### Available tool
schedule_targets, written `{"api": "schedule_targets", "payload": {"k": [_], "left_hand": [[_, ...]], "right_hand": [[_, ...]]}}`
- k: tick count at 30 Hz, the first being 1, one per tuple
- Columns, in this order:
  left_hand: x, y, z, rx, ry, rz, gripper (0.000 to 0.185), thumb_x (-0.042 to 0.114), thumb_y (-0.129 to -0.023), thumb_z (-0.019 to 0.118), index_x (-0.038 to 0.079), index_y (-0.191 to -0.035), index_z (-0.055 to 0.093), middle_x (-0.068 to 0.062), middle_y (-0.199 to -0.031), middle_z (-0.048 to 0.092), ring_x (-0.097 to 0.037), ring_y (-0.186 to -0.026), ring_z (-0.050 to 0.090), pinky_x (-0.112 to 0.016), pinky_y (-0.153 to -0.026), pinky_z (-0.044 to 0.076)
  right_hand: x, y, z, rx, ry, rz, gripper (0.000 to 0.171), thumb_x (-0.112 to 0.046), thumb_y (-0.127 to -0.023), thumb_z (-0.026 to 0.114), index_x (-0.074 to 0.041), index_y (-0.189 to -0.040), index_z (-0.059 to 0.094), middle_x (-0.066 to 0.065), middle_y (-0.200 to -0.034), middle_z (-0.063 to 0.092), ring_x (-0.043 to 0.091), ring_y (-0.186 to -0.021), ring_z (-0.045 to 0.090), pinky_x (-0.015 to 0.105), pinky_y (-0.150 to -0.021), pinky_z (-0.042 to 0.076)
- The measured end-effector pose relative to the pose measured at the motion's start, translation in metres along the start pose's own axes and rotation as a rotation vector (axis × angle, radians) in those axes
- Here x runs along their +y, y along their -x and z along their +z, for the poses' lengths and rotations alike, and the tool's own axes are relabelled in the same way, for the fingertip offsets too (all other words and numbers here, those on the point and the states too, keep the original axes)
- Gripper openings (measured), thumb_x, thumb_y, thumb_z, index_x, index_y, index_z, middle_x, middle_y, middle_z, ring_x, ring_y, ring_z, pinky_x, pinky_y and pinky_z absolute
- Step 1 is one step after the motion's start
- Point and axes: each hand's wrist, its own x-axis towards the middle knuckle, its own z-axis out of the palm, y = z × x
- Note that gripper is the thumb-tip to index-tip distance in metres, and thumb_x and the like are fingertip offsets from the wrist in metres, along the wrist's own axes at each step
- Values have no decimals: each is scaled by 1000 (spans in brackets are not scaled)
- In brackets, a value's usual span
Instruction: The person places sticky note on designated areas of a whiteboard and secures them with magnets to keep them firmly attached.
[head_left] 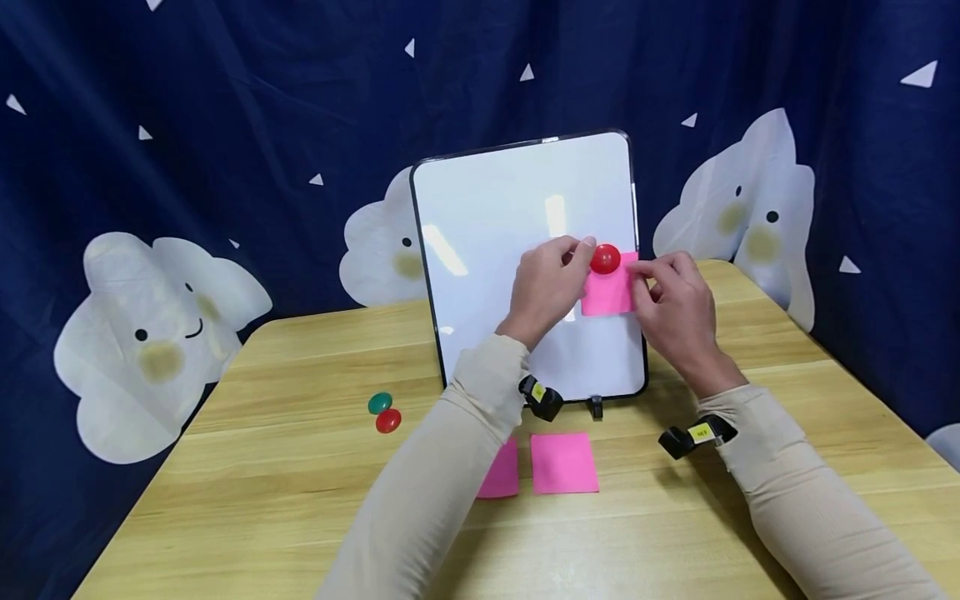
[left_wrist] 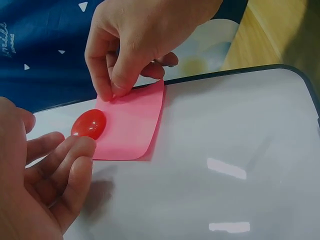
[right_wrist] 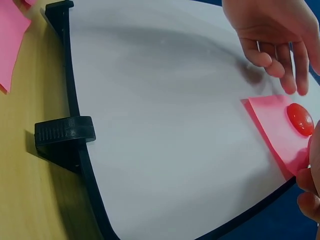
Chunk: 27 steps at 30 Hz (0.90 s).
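Note:
A pink sticky note (head_left: 606, 297) lies against the right edge of the whiteboard (head_left: 517, 208), with a round red magnet (left_wrist: 90, 124) on its upper part. My right hand (head_left: 675, 308) pinches the note's outer edge between thumb and fingertips, plain in the left wrist view. Beside the magnet is my left hand (head_left: 546, 282), its fingers loosely bent. In the right wrist view a small gap shows between the left fingertips (right_wrist: 289, 86) and the red magnet (right_wrist: 300, 120). The note's lower edge stands slightly off the board.
Two more pink sticky notes lie on the wooden table, one (head_left: 564, 463) in full view, the other (head_left: 501, 473) partly behind the left sleeve. A green magnet (head_left: 380, 403) and another red magnet (head_left: 388, 421) lie left of the board. Black feet (right_wrist: 65, 135) support the board.

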Motion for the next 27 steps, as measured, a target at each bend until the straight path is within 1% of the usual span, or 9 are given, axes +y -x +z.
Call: {"api": "schedule_targets", "payload": {"k": [4, 7, 10, 14, 18, 20, 23, 27], "left_hand": [[-3, 6, -5, -49, 15, 4, 35, 39, -104, 51, 11, -105, 72, 3, -77, 64, -11, -64, 61, -28, -58, 49], [-7, 11, -9, -81, -3, 8, 34, 39, -104, 52, 11, -107, 72, 3, -82, 67, -8, -64, 63, -28, -60, 50], [-12, 17, -14, -100, -27, 30, 33, 38, -104, 52, 12, -104, 72, 2, -83, 68, -7, -63, 63, -28, -61, 50], [-19, 26, -25, -158, -59, 63, 31, 37, -104, 53, 12, -102, 73, 1, -84, 69, -6, -64, 64, -29, -63, 48], [-25, 37, -39, -199, -91, 69, 31, 38, -104, 54, 14, -104, 73, 1, -83, 69, -5, -65, 63, -30, -63, 48], [-29, 43, -44, -205, -108, 72, 29, 37, -103, 55, 15, -104, 73, 1, -82, 69, -5, -65, 63, -31, -62, 49], [-36, 53, -50, -228, -142, 83, 28, 37, -103, 55, 15, -99, 72, 1, -78, 68, -5, -64, 61, -31, -59, 47], [-48, 66, -58, -258, -196, 87, 28, 35, -103, 54, 16, -93, 71, 3, -76, 67, -4, -65, 59, -30, -60, 45]], "right_hand": [[-1, 0, -1, 7, -8, -9, 18, -2, -92, 65, 1, -107, 75, 18, -89, 53, 24, -68, 53, 29, -61, 41], [-3, 1, -1, 0, -15, -15, 18, -1, -91, 65, 1, -106, 75, 18, -90, 54, 24, -66, 54, 29, -61, 42], [-5, 1, -1, -10, -24, -25, 18, 0, -90, 65, 0, -105, 75, 17, -91, 54, 24, -67, 55, 30, -62, 43], [-11, 1, 0, -22, -41, -49, 20, 2, -88, 66, -2, -105, 75, 15, -89, 55, 23, -70, 55, 28, -63, 43], [-17, 0, 0, -56, -50, -81, 20, 3, -87, 66, -2, -105, 75, 13, -89, 57, 22, -71, 54, 29, -63, 43], [-19, 0, 0, -78, -45, -108, 19, 3, -87, 66, -1, -104, 74, 12, -89, 58, 21, -70, 54, 32, -61, 44], [-21, 0, 0, -123, -16, -182, 17, 1, -85, 69, 0, -102, 74, 11, -86, 60, 21, -67, 53, 35, -57, 45], [-25, 2, 2, -200, 39, -277, 15, -3, -84, 74, -2, -99, 74, 7, -80, 57, 20, -63, 51, 35, -52, 43]]}}
